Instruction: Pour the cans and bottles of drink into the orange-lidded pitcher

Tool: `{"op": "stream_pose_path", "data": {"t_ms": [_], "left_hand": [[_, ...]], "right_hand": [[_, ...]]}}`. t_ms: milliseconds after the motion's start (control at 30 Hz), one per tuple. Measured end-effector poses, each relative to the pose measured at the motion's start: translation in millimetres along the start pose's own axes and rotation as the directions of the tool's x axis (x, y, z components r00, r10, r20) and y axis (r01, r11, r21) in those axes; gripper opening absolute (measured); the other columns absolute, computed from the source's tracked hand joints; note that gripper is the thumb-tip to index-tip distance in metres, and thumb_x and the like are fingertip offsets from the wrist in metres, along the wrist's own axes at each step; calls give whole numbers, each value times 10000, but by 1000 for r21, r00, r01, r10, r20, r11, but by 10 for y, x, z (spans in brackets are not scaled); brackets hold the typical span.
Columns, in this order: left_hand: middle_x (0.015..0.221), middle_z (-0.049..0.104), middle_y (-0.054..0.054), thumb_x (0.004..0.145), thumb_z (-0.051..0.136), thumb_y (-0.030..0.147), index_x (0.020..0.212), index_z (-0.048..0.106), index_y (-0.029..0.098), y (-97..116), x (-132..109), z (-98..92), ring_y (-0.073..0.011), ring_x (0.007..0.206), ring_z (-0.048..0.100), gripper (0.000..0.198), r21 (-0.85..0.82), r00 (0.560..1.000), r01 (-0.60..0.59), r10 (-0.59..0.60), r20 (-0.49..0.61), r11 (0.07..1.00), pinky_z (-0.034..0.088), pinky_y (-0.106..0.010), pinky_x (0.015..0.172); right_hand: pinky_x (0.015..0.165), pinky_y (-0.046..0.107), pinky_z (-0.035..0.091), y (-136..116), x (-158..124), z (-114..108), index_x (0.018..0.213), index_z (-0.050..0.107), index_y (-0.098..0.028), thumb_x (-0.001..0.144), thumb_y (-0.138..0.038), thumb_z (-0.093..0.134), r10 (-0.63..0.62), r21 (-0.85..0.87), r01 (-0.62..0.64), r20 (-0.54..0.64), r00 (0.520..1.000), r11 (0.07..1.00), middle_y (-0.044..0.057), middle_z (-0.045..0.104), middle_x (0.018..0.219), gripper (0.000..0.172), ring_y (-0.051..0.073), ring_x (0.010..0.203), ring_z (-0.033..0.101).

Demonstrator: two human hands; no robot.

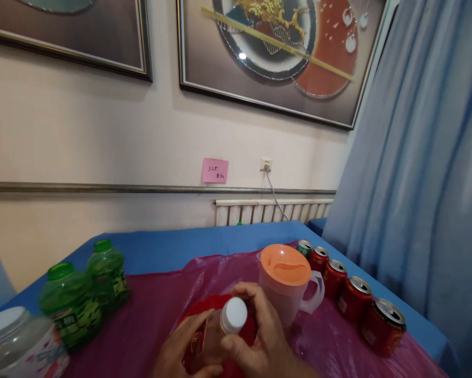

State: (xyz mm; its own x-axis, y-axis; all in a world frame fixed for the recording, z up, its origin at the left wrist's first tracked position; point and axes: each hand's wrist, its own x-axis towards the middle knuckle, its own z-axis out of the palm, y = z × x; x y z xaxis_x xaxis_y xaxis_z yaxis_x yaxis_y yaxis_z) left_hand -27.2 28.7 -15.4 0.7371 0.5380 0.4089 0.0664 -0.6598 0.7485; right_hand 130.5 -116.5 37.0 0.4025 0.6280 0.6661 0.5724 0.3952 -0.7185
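A clear bottle (212, 338) with a white screw cap (234, 315) stands tilted slightly in front of me at the bottom of the head view. My left hand (182, 346) wraps around its body from the left. From the right, my right hand (261, 333) closes about its neck and shoulder, thumb just below the cap. Behind and under the bottle shows a red object (206, 305), possibly a bowl, mostly hidden by my hands. Just beyond my right hand is a translucent pitcher (279, 296) with an orange lid (285, 264).
Several opened drink cans (354, 298) line the table's right side. Two green bottles (68, 310) and a clear jar with a white lid (17, 344) stand left. A purple plastic sheet (149, 315) covers part of the blue tablecloth (160, 252). A blue curtain (417, 157) hangs right.
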Motion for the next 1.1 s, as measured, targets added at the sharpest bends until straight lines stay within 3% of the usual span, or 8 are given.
{"op": "stream_pose_path", "data": {"t_ms": [100, 167, 300, 467, 600, 733, 933, 1100], "left_hand": [[1280, 703, -57, 658, 853, 396, 1290, 620, 363, -68, -4, 21, -325, 1148, 668, 674, 30, 1000, -10, 11, -27, 999, 564, -463, 964], [1290, 695, -66, 669, 849, 387, 1300, 614, 348, -73, -7, 26, -325, 1162, 658, 675, 39, 1000, 5, -4, -25, 999, 548, -476, 986], [1270, 701, -57, 671, 841, 347, 1308, 607, 345, -14, -11, 20, -319, 1153, 657, 679, 35, 1000, 15, -15, 6, 999, 538, -468, 994], [1324, 667, -68, 664, 826, 299, 1325, 590, 347, -18, -42, 40, -331, 1211, 616, 703, -3, 997, 58, -58, 51, 998, 492, -506, 1045], [1353, 644, -65, 655, 812, 278, 1329, 584, 355, -109, -73, 69, -337, 1240, 589, 715, 4, 997, 71, -71, 43, 997, 454, -520, 1078], [1355, 638, -57, 645, 803, 257, 1341, 571, 366, -131, -86, 67, -342, 1258, 568, 742, 28, 997, 69, -70, 38, 997, 428, -528, 1099], [1270, 669, -52, 632, 785, 196, 1315, 592, 335, 74, -70, 28, -298, 1157, 625, 723, -51, 990, 85, -78, 121, 995, 504, -441, 1013], [1271, 671, -47, 607, 810, 207, 1308, 596, 350, 48, -67, 46, -310, 1171, 616, 746, -13, 996, 60, -59, 64, 998, 485, -466, 1031]], "right_hand": [[1038, 437, 500, -29, -62, -45, 1457, 415, -287, 938, -407, 595, -27, -31, 27, 2, 1000, 999, 103, 601, 1369, 562, 268, 1227, 597], [1070, 441, 485, -35, -76, -90, 1465, 432, -306, 975, -333, 542, -84, -75, 86, 28, 996, 993, 89, 601, 1393, 503, 259, 1265, 584], [1043, 417, 511, -7, -55, -127, 1408, 506, -300, 954, -249, 571, -154, -80, 161, 88, 984, 984, 78, 650, 1321, 462, 243, 1217, 619], [940, 359, 561, 46, -57, -65, 1276, 578, -248, 914, -258, 631, -108, 17, 108, -15, 994, 994, 89, 685, 1167, 366, 224, 1078, 672], [965, 355, 542, 18, -71, -84, 1296, 565, -270, 934, -268, 614, -119, -33, 120, 10, 993, 992, 74, 673, 1193, 365, 218, 1109, 654], [982, 328, 524, -25, -75, -107, 1303, 555, -289, 971, -253, 558, -155, -96, 151, -38, 987, 984, 58, 679, 1209, 334, 198, 1132, 645], [836, 298, 577, 22, -52, -112, 1235, 609, -265, 929, -282, 623, -135, -89, 129, -63, 989, 988, 55, 709, 1065, 306, 197, 956, 695], [864, 315, 573, 17, -21, -160, 1237, 623, -272, 881, -279, 687, -124, -116, 121, -22, 992, 986, 61, 690, 1098, 362, 209, 1001, 676]]}}
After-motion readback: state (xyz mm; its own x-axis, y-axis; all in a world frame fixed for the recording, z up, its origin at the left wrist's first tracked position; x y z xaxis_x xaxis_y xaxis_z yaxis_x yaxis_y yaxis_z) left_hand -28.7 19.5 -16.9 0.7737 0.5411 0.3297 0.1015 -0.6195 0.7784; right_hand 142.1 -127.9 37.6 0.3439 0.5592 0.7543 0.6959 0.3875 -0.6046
